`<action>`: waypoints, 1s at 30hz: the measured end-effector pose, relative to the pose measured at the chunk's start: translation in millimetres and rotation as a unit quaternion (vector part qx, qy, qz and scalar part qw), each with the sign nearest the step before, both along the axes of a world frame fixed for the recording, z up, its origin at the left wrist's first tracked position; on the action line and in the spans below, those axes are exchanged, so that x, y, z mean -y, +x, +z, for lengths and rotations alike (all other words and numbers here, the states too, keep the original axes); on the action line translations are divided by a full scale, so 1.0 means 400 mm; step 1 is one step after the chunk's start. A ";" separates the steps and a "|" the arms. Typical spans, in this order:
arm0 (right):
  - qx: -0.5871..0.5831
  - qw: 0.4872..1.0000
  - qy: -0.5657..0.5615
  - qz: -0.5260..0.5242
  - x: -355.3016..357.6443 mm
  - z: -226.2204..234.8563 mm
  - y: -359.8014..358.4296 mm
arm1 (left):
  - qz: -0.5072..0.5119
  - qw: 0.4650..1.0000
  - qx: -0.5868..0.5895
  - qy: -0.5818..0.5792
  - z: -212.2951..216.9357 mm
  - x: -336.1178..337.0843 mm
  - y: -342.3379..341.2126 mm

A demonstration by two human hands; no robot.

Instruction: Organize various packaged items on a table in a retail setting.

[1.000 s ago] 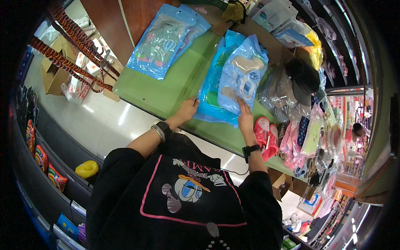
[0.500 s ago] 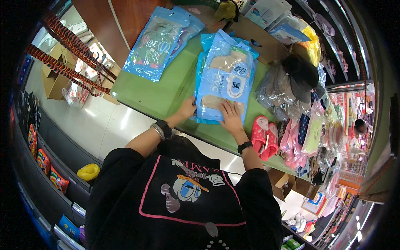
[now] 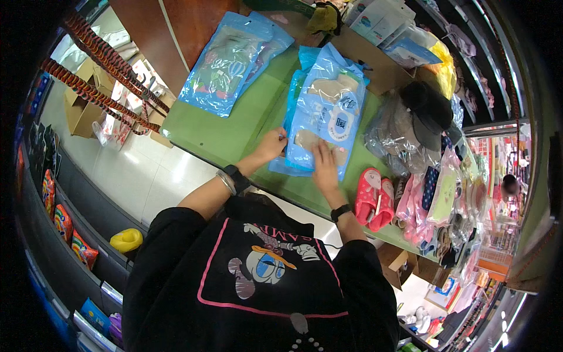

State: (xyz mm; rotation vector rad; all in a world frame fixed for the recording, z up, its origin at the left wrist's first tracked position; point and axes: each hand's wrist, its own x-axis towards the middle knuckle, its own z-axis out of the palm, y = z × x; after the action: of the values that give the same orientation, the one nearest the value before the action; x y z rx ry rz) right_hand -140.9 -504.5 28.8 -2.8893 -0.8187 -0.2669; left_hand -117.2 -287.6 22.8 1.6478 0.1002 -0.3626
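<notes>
A small stack of flat blue plastic packages point(image 3: 321, 114) lies on the green tabletop point(image 3: 205, 132). Through the top one's clear windows, beige fabric-like contents show. My right hand point(image 3: 324, 167) rests on the lower part of the top package, fingers stretched out over it. At the stack's left edge, my left hand point(image 3: 271, 144) has its fingers curled in, pinching the edge of a blue package beneath; the fingertips are partly hidden. Two more blue packages point(image 3: 226, 64) with patterned contents overlap at the back left of the table.
Right of my right hand stand red dotted slippers point(image 3: 375, 198). Behind them are bagged caps point(image 3: 419, 120) and hanging wrapped goods point(image 3: 437, 188). A cardboard box point(image 3: 372, 61) sits at the back. Striped wrapped poles point(image 3: 105, 97) cross at the left, above shelves point(image 3: 88, 214).
The top package has turned slightly clockwise and its left side has shifted right over the ones below. My left hand has moved up along the stack's left edge, fingers more curled.
</notes>
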 end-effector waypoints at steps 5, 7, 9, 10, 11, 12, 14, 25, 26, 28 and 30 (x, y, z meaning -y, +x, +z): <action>-0.036 0.991 0.123 -0.026 0.004 0.061 0.078 | 0.105 0.993 0.062 -0.004 0.020 0.005 0.014; -0.060 0.983 0.165 -0.060 0.009 0.064 0.101 | 0.121 0.965 0.190 0.135 -0.035 0.003 0.022; -0.075 0.978 0.175 -0.083 -0.002 0.077 0.115 | 0.064 0.967 0.173 0.178 -0.078 -0.009 0.023; -0.090 0.973 0.183 -0.109 -0.004 0.081 0.118 | 0.064 0.966 0.174 0.178 -0.086 -0.003 0.020; -0.089 0.973 0.183 -0.109 -0.005 0.079 0.122 | 0.086 0.966 0.178 0.167 -0.094 0.006 0.015; -0.084 0.973 0.182 -0.110 -0.005 0.074 0.127 | 0.108 0.965 0.183 0.156 -0.101 0.013 0.013; -0.077 0.974 0.181 -0.115 0.004 0.057 0.130 | 0.124 0.971 0.155 0.137 -0.081 0.030 0.016; 0.026 0.997 0.058 -0.041 0.001 0.024 0.053 | 0.037 0.996 0.030 0.072 -0.166 -0.014 0.092; 0.029 0.997 0.057 -0.045 0.015 0.016 0.045 | 0.083 0.996 -0.034 -0.019 -0.129 -0.005 0.099; 0.001 1.000 0.008 0.001 0.032 0.009 0.031 | 0.129 0.981 -0.096 -0.110 -0.080 0.016 0.115; -0.063 0.998 0.004 0.008 0.018 0.063 0.018 | 0.139 0.986 0.029 -0.081 -0.068 0.026 0.127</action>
State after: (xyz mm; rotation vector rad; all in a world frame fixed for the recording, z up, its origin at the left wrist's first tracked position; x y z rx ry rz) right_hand -133.6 -511.8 54.0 -2.8560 -0.8153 -0.0867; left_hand -66.4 -298.1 -4.3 1.4577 0.2474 -0.1058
